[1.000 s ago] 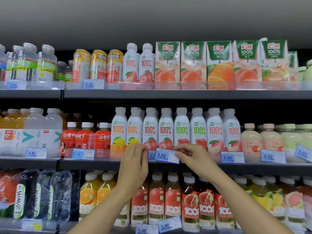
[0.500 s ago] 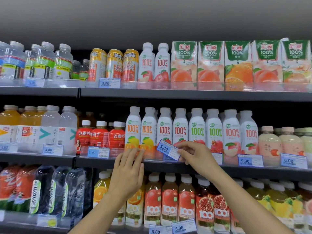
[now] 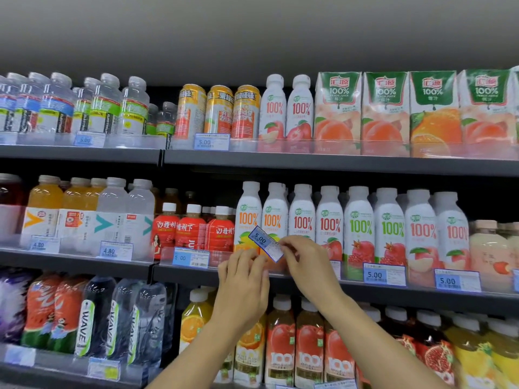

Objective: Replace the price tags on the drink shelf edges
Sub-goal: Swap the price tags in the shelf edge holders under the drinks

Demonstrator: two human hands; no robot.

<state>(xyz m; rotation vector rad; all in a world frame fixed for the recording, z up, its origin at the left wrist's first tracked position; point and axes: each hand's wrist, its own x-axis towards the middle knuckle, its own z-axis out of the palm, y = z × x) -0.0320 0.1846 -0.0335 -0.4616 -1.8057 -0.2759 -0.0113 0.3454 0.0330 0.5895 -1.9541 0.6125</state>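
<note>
Loose tag (image 3: 265, 243), tilted: "5.00". Middle-shelf edge (image 3: 393, 297): left tag (image 3: 115, 251) "4.80", centre tag (image 3: 191, 257) "5.00", right tag (image 3: 384, 274) "5.00". White bottles (image 3: 330, 220): "100%" (red or green print). Top-shelf cartons (image 3: 338, 108): "汇源", "100%". Top-shelf tag (image 3: 211, 141): "5.00". Bottom-shelf bottles (image 3: 84, 329): "WAVE". Finer print on every tag is illegible.

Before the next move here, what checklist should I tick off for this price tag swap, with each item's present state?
1. Price tag gripped: right hand pinches its right end. Ok.
2. Printed side out: 5.00 faces the camera. Ok.
3. Tag level with the shelf edge: tilted, left end high. Not ok.
4. Tag seated in clear strip: it hangs before the white bottles. Not ok.
5. Left hand at strip: fingers touch it. Ok.
6. Slot free of old tag: hands cover it. Cannot tell.
</note>
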